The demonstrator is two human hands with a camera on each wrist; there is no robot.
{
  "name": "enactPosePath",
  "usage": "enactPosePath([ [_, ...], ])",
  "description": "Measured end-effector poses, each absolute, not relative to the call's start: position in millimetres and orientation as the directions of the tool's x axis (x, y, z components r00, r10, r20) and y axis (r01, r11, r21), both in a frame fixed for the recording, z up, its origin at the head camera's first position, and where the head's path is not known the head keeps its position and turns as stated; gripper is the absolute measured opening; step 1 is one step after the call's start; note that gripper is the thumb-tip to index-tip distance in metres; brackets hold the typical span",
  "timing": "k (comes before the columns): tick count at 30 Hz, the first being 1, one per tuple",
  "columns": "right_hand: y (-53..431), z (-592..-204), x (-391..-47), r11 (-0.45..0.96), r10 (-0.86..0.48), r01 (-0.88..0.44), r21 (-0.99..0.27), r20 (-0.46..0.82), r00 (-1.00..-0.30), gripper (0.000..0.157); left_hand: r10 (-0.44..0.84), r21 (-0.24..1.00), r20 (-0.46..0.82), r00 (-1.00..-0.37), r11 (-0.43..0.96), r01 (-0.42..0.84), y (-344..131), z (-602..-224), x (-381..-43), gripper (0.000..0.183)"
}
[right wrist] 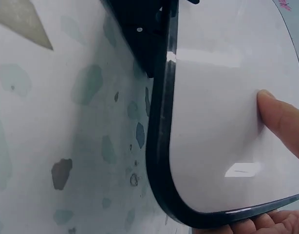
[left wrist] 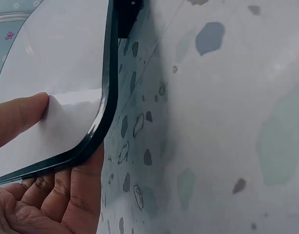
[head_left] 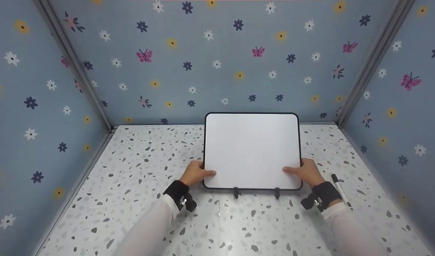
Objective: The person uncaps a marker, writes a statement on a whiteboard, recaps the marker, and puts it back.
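Observation:
A blank whiteboard (head_left: 252, 149) with a thin black frame stands upright on two small black feet (head_left: 235, 192). My left hand (head_left: 197, 173) grips its lower left side, thumb on the white face and fingers behind the frame. On the opposite side my right hand (head_left: 304, 172) holds the board the same way. In the left wrist view the thumb (left wrist: 23, 114) presses the white surface near the rounded corner. The right wrist view shows the other thumb (right wrist: 283, 119) on the face, with the fingers mostly hidden behind the board.
A marker (head_left: 341, 191) with a black cap lies on the speckled tabletop (head_left: 149, 160), partly behind the right wrist. Blue flowered panels (head_left: 217, 64) enclose the table at the back and both sides. Each wrist wears a black strap with a small camera.

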State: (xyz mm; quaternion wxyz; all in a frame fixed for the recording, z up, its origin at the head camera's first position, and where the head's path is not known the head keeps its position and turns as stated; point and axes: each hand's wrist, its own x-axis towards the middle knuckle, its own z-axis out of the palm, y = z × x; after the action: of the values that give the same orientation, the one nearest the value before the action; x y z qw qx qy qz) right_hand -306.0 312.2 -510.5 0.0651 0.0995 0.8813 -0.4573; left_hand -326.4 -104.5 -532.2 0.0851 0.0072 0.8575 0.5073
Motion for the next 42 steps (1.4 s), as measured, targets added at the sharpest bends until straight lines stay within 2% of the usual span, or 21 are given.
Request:
enactPosePath([
  [6, 305.1, -510.3, -301.2, 0.588, 0.049, 0.188, -0.786, -0.197, -0.979, 0.095, 0.089, 0.884, -0.143, -0.986, 0.459, -0.087, -117.9, -530.9, -313.4, 0.028],
  [16, 300.8, -509.9, -282.9, 0.632, 0.02, 0.161, -0.758, -0.193, -0.981, 0.091, 0.104, 0.893, -0.12, -0.987, 0.447, -0.062, -127.8, -531.9, -293.9, 0.02],
  [27, 296.8, -516.6, -260.7, 0.645, -0.032, 0.107, -0.756, -0.167, -0.985, 0.081, 0.121, 0.885, -0.118, -0.986, 0.463, -0.049, -137.4, -536.3, -267.3, 0.024],
  [36, 294.1, -520.3, -242.4, 0.625, -0.077, 0.038, -0.78, -0.11, -0.991, 0.056, 0.162, 0.9, -0.102, -0.982, 0.436, -0.021, -147.1, -540.7, -247.7, 0.028],
  [42, 296.4, -520.2, -234.7, 0.655, -0.062, 0.043, -0.754, -0.11, -0.992, 0.053, 0.178, 0.901, -0.095, -0.979, 0.434, -0.009, -147.2, -540.2, -240.7, 0.031],
])
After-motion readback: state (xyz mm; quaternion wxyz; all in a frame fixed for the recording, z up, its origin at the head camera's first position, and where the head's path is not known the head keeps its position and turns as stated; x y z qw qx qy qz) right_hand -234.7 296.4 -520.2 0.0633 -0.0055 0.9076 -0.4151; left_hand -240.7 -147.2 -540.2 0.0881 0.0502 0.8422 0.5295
